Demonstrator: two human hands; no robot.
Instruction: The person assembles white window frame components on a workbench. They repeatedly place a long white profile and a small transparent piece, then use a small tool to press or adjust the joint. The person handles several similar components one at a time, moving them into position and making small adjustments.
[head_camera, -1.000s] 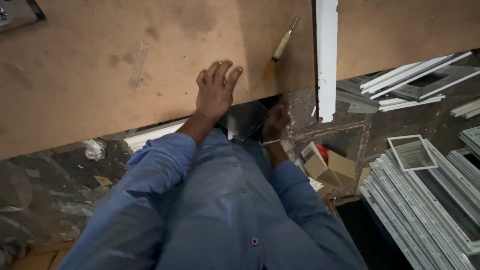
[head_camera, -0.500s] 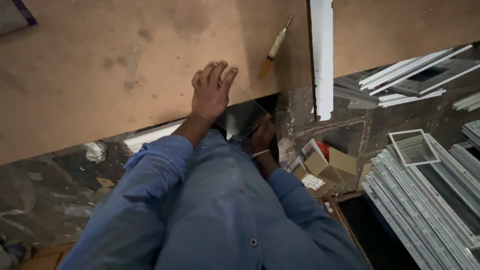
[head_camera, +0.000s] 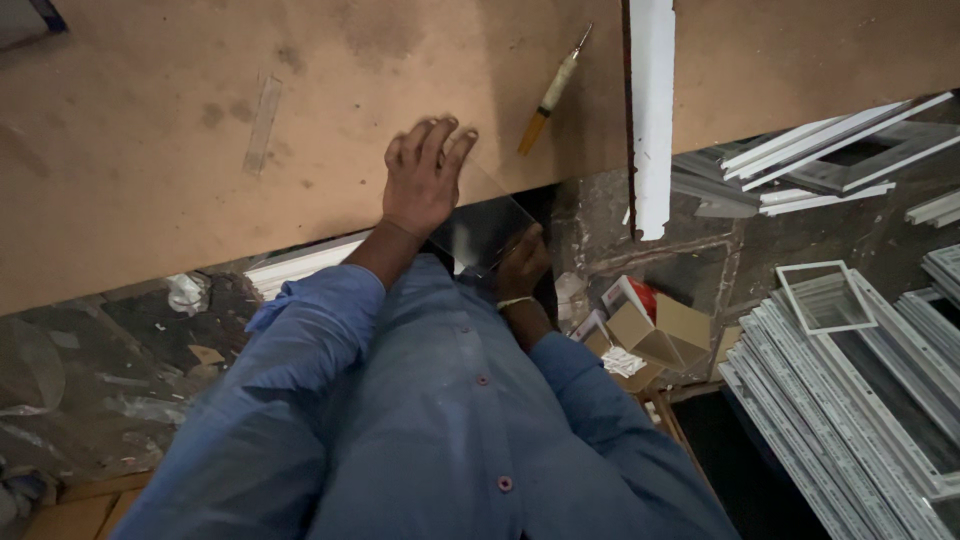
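The left hand lay flat and spread on the brown board table, its fingers pressing the near part of a clear glass pane against the tabletop. The right hand sat lower, just beyond the table edge, closed on the overhanging corner of that pane; how tightly it gripped could not be told, since the hand was in shadow.

About half of the pane rested on the table under the left palm; the other half stuck out over the edge toward the person's body and to the right of the left hand. Its long axis seemed to run from the left fingertips down toward the right hand, with 1 corner pointing at the floor side, though the see-through edges made this hard to fix.

The pane looked thin, stiff, smooth and brittle, probably light but slippery, with sharp edges. It would best be taken by 2 opposite edges, or held flat from above as the left hand did, not by 1 corner alone.

Up and to the right of the left hand lay a small tool with a yellow handle, and beyond it a white strip hung over the table edge. White frames and cardboard boxes lay on the floor to the right of the right hand.
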